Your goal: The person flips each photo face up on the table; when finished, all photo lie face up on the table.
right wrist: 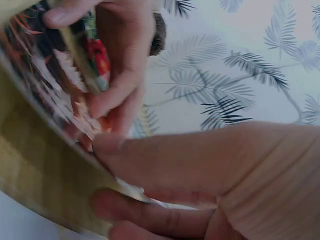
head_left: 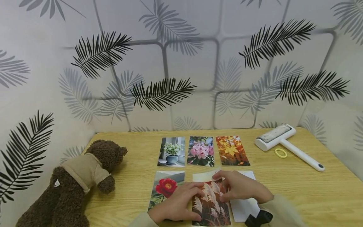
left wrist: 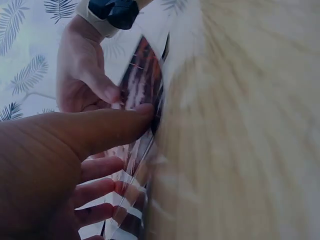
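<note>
A photo card of reddish pampas grass (head_left: 212,205) lies at the front centre of the table, its top end curved and shiny with glare. My left hand (head_left: 178,201) rests on its left side, fingers spread and nearly straight. My right hand (head_left: 242,186) grips its upper right corner, a bent finger at the top edge and the thumb (right wrist: 150,157) at the right edge. Beneath the left hand, a red flower card (head_left: 166,186) is partly covered. A white card (head_left: 244,209) lies under the right wrist, partly hidden.
Behind stand in a row a potted plant card (head_left: 172,151), a pink blossom card (head_left: 200,153) and an autumn leaf card (head_left: 232,151). A brown teddy bear (head_left: 82,176) lies left. At right are a white lint roller (head_left: 289,143) and a yellow ring (head_left: 281,153).
</note>
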### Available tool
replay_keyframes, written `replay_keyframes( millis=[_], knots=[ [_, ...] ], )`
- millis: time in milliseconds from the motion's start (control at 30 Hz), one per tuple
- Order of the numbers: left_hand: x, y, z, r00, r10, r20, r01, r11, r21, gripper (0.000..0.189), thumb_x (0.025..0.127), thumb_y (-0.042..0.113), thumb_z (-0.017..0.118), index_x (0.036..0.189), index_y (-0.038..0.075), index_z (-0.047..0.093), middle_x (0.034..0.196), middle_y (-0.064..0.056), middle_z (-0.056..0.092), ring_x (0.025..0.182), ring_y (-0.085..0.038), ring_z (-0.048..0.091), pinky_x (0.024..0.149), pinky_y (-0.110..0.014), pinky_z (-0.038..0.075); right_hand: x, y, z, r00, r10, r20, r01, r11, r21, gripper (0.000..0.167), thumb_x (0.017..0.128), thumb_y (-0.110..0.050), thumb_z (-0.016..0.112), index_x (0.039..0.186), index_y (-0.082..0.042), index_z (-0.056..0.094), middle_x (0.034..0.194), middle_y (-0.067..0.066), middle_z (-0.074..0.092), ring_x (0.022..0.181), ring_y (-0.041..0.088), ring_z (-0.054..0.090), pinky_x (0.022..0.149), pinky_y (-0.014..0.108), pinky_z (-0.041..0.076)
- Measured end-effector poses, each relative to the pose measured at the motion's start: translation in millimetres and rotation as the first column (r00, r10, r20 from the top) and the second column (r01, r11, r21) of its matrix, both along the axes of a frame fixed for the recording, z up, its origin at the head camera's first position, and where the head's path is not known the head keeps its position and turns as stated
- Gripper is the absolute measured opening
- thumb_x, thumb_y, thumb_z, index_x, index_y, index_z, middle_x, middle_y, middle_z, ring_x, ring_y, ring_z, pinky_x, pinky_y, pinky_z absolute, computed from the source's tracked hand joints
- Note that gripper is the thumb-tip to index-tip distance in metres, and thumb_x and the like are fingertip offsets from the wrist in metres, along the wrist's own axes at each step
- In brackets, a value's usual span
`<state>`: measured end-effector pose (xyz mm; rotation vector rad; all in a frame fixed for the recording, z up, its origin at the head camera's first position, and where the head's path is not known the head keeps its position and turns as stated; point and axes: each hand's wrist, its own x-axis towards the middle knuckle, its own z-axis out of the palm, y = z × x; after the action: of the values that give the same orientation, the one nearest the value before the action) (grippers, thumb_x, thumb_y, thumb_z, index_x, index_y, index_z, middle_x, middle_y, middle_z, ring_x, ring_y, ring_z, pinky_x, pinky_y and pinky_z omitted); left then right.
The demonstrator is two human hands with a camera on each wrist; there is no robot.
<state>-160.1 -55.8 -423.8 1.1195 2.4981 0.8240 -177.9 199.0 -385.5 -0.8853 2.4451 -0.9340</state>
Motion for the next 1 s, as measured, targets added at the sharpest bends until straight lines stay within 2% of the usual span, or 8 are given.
replay_keyframes(
  millis=[200,400,567,733,900,1000],
  knots=[
    [-3.4,-2.5,-1.1,0.999,0.019,-0.044,-0.022,0.998,-0.062,0.049,0.080,0.039,0.078,0.121,0.021,0.061,0.150,0.004,0.041,0.136,-0.019,0.036,0.112,-0.053,0.024,1.3,-5.6,-7.8,0.996,-0.017,-0.083,0.022,0.998,0.063,0.053,0.079,-0.015,0.078,0.124,0.002,0.054,0.066,-0.009,0.050,0.056,-0.001,0.041,0.056,0.020,0.038],
    [-6.8,-6.9,-1.0,0.998,0.022,-0.053,-0.025,0.998,-0.057,0.049,0.080,0.038,0.078,0.122,0.020,0.060,0.150,0.003,0.041,0.137,-0.019,0.036,0.112,-0.059,0.019,-0.3,-7.7,-13.7,0.992,-0.024,-0.122,0.032,0.997,0.067,0.055,0.082,-0.015,0.075,0.129,0.002,0.053,0.064,-0.010,0.050,0.055,-0.001,0.042,0.055,0.020,0.038],
    [-8.8,-10.1,-0.7,0.999,0.020,-0.050,-0.023,0.999,-0.049,0.049,0.080,0.037,0.078,0.123,0.020,0.060,0.150,0.002,0.041,0.137,-0.018,0.036,0.112,-0.060,0.017,-1.0,-9.0,-18.4,0.987,-0.026,-0.157,0.039,0.996,0.078,0.055,0.084,-0.017,0.074,0.132,0.000,0.054,0.064,-0.010,0.050,0.054,-0.001,0.042,0.055,0.020,0.038],
    [-9.7,-10.5,0.2,0.999,0.016,-0.047,-0.019,0.998,-0.059,0.050,0.081,0.037,0.077,0.124,0.019,0.059,0.150,0.002,0.040,0.137,-0.019,0.036,0.112,-0.060,0.017,-0.3,-9.9,-21.5,0.983,-0.037,-0.182,0.054,0.995,0.090,0.050,0.084,-0.019,0.074,0.129,-0.004,0.057,0.062,-0.010,0.051,0.053,-0.001,0.042,0.054,0.020,0.038],
    [-9.1,-10.0,0.4,0.999,0.016,-0.038,-0.019,0.997,-0.074,0.050,0.082,0.039,0.076,0.125,0.020,0.058,0.151,0.002,0.039,0.137,-0.020,0.035,0.111,-0.061,0.018,0.7,-10.1,-18.6,0.986,-0.046,-0.159,0.061,0.994,0.090,0.042,0.087,-0.024,0.072,0.123,-0.006,0.061,0.059,-0.010,0.051,0.050,-0.001,0.042,0.052,0.020,0.036],
    [-8.1,-9.8,0.1,1.000,0.008,-0.022,-0.009,0.999,-0.050,0.059,0.084,0.039,0.074,0.133,0.016,0.051,0.152,0.000,0.036,0.139,-0.022,0.032,0.111,-0.063,0.015,0.3,-5.9,-10.9,0.987,-0.060,-0.151,0.073,0.994,0.084,0.039,0.089,-0.026,0.069,0.122,-0.005,0.061,0.061,-0.010,0.051,0.051,-0.001,0.041,0.051,0.020,0.036]
  ],
)
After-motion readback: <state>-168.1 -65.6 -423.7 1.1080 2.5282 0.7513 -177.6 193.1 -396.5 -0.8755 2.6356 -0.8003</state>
